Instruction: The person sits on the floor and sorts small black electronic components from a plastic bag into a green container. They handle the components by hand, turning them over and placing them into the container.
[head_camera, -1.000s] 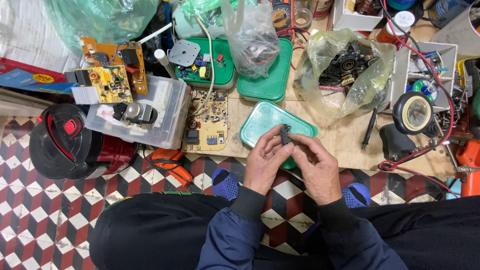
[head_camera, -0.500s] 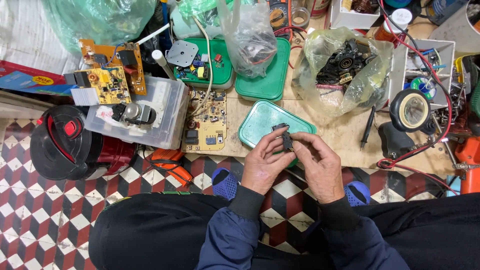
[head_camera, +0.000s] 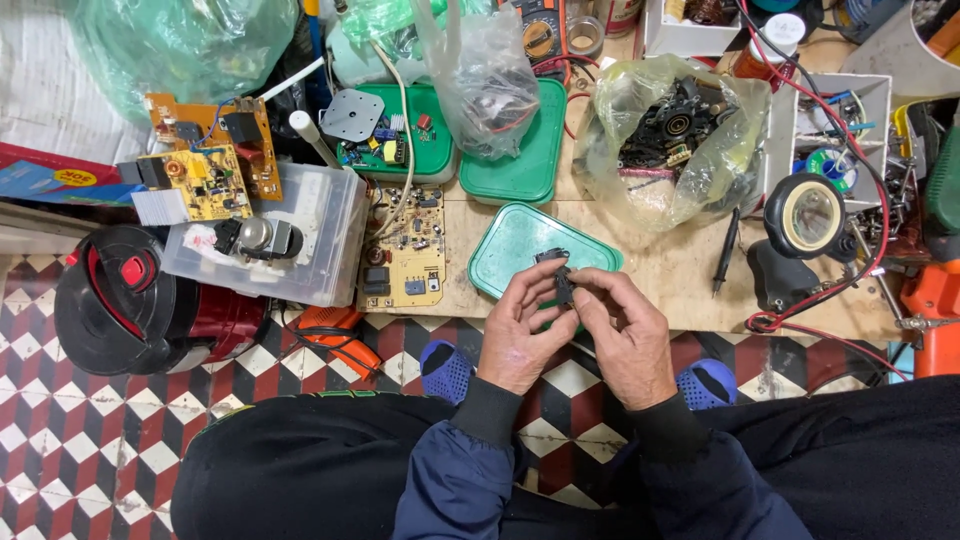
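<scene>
A small black plastic electrical part (head_camera: 563, 283) was held between both hands, just above the near edge of a green rounded-rectangle plastic lid (head_camera: 520, 245) lying flat on the cluttered wooden tabletop (head_camera: 680, 275). The left hand (head_camera: 520, 330) was curled with its fingertips pinched on the left side of the part, and the right hand (head_camera: 628, 335) was closed on the part's right side, thumb and forefinger pressed against it; the two hands were touching at the fingertips. Dark blue sleeves with black cuffs were seen at the wrists. To the left of the lid, a yellow printed circuit board (head_camera: 408, 250) was laid flat, and beside it a clear plastic storage box (head_camera: 300, 250) was topped with a second yellow circuit board (head_camera: 195, 185). Further back, a green plastic tray (head_camera: 395, 140) filled with small components and another green lid (head_camera: 525, 150) under a clear plastic bag (head_camera: 485, 70) were set side by side. A crumpled clear bag of black motor parts (head_camera: 675, 130) was placed to the right of them, near a black round magnifier lamp (head_camera: 805, 215) and a black probe pen (head_camera: 727, 250). Below the tabletop, a floor of red, black and white patterned tiles (head_camera: 100, 430) was visible, with a black and red round appliance (head_camera: 130, 300) standing on it at the left.
</scene>
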